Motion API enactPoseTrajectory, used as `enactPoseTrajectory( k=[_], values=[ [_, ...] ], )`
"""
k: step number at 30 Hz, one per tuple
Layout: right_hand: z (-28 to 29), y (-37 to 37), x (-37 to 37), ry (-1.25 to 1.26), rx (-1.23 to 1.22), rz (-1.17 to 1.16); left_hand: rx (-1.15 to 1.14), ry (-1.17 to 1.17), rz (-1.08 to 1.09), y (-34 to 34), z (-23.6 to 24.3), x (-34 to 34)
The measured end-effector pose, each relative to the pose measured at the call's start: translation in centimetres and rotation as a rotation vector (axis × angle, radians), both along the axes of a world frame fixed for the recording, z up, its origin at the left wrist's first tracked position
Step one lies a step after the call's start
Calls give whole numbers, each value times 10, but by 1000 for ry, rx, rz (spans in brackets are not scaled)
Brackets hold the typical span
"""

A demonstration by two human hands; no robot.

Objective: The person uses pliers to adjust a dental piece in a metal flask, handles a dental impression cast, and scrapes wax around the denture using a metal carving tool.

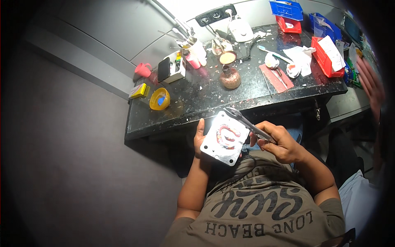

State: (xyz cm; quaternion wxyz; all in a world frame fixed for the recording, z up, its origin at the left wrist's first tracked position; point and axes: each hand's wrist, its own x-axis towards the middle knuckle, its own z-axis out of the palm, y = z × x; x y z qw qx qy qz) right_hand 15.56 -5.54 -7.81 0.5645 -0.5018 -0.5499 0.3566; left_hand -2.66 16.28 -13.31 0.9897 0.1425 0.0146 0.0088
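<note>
We see our left hand (200, 138) gripping a square white metal plate (224, 140) from its left edge, fingers hidden behind it, thumb on the rim. On the plate lies a pink horseshoe-shaped wax denture rim (227, 136). The plate hangs in the air in front of the chest, just off the near edge of the surface (197, 99), not resting on it.

Our right hand (279, 143) is closed around a slim metal instrument (247, 122), whose tip sits over the plate's upper right corner, near the wax.

On the dark, speckled surface, well apart from the hands, stands a round copper-coloured spirit lamp (229, 77) near the middle. Towards the left corner sits a yellow mixing bowl (159, 99) with something blue inside, beside a small yellow box (139, 90) at the left edge. A pink cup (142, 70) stands off the far left corner. A white cup of tools (196, 47) stands at the far edge. A red mat (276, 78) with tools lies right of the lamp, and red bins (326, 57) and blue bins (286, 9) line the right end. Another person's hand (370, 84) shows blurred at the right. Nothing lies between our hands and the plate.
</note>
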Motion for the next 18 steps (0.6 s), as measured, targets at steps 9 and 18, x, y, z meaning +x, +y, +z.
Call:
enactPoseTrajectory(
  k=[9, 18],
  values=[
    [12, -13, -14, -103, -30, 159, -24, -212, -86, 0, -22, 14],
    [7, -7, -24, -343, 1, 201, -327, -163, -187, -4, -29, 9]
  ],
)
